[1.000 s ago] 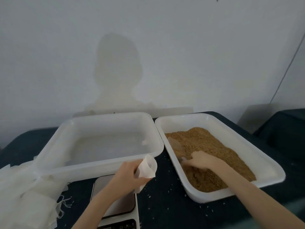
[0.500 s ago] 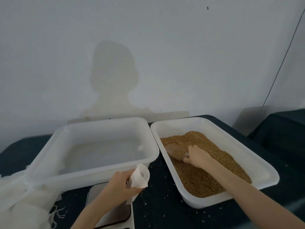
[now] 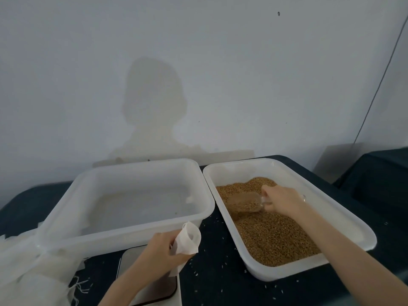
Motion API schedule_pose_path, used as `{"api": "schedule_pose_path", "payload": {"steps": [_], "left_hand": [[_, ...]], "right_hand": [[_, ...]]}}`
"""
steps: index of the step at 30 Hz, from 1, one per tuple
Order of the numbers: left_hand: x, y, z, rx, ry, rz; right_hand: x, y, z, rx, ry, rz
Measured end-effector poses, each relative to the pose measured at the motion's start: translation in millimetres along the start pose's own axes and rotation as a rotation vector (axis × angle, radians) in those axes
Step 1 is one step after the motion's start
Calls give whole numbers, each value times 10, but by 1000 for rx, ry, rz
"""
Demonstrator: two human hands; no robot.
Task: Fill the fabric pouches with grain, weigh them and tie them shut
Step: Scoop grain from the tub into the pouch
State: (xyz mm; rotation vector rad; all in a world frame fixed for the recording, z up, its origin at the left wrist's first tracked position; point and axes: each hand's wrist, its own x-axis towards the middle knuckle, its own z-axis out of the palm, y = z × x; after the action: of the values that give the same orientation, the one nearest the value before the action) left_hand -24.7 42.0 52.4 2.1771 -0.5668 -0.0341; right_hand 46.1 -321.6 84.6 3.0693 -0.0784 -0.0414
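the right hand (image 3: 281,200) is curled round the handle of a clear scoop (image 3: 247,202), which lies nearly level with its long axis running left to right, bowl end pointing left away from the hand and partly loaded with grain (image 3: 273,237). scoop and hand sit over the far half of the white tray (image 3: 353,226) holding the brown grain, the scoop just above or touching the heap; which one cannot be told. the left hand (image 3: 162,252) grips a small white fabric pouch (image 3: 187,239), fingers wrapped about its lower part. the pouch stands tilted, long axis rising up and to the right, its open mouth facing up and right toward the grain tray. below this hand lies a scale (image 3: 150,281) on the dark bench (image 3: 220,279); beyond it sits a second white tray (image 3: 123,239), and to its left a heap of white cloth (image 3: 26,272). loose grains dot the bench between the hands.
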Motion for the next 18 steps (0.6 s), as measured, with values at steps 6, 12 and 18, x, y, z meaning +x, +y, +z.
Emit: {"api": "schedule_pose_path", "payload": {"steps": [6, 12, 18], "left_hand": [[-17, -26, -43, 7, -9, -13], [29, -92, -48, 12, -5, -95], [112, -34, -18, -3, 0, -90]], "right_hand": [[-82, 75, 42, 313, -31, 19], [-140, 187, 6, 458, 51, 69], [-190, 253, 18, 609, 37, -25]]}}
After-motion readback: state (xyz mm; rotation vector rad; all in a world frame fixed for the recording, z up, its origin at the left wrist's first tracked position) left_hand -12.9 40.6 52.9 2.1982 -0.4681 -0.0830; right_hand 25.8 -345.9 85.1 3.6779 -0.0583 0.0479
